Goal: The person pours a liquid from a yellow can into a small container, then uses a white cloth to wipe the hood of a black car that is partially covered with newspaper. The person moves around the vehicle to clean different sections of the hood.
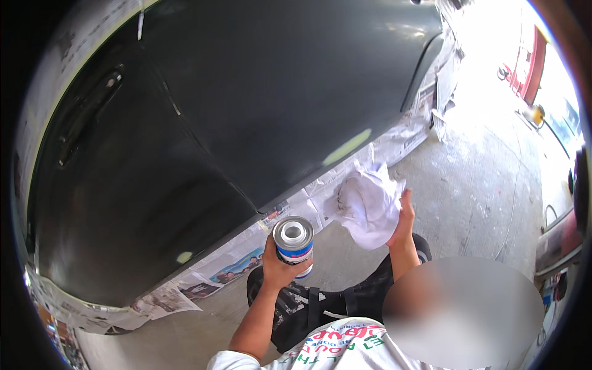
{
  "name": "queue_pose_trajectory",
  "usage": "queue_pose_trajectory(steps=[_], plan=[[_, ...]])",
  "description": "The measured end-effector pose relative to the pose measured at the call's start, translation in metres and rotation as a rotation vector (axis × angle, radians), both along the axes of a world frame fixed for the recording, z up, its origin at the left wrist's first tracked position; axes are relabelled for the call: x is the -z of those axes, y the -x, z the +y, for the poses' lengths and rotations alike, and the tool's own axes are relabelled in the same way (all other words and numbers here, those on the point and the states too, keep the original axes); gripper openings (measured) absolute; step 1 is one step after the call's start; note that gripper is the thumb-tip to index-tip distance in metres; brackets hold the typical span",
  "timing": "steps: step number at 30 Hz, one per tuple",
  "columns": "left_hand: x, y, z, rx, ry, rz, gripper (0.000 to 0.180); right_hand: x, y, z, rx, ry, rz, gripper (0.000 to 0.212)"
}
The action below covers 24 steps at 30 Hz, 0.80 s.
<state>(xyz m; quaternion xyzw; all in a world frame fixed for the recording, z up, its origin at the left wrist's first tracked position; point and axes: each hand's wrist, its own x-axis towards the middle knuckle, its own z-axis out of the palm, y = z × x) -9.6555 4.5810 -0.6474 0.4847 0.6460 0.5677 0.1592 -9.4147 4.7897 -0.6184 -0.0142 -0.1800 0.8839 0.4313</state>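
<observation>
The can [295, 246] is grasped in the left hand [279, 267], thumb and fingers wrapped round its sides; its metal top faces up, with a pale round neck [293, 232] in the middle, and a blue and white label [296, 253] shows on its side. To the right of the can, and apart from it, the right hand [402, 225] grasps a white rag [367, 206], bunched and draped, faintly smudged on the side nearer the can; the thumb lies along the rag's right edge, and the other fingers are mostly hidden, so how they are bent I cannot tell. Beyond the can stands a car [265, 92], its dark side filling much of the view, with a door seam [179, 113] running down toward the can. One pale patch [348, 147] is beyond the can to the right, another [184, 257] to its left. Paper [302, 203] lines the car's lower edge just behind the can. On the near side of the can are black trousers [364, 296] and a printed shirt [333, 336]; grey floor [475, 179] spreads to the can's right
</observation>
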Motion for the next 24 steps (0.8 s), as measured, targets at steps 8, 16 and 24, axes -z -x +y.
queue_pose_trajectory(steps=[8,16,24], plan=[[-0.001,0.0,0.012,0.022,-0.034,-0.086,0.091,-0.027,0.04,0.026,0.019,-0.016,-0.314,0.057],[-0.024,0.006,0.021,0.014,0.053,0.18,0.099,0.023,0.013,-0.004,0.129,0.113,-0.051,0.063],[-0.051,-0.009,0.042,0.157,0.382,0.776,0.113,0.085,0.023,-0.02,0.011,0.096,-0.113,0.061]])
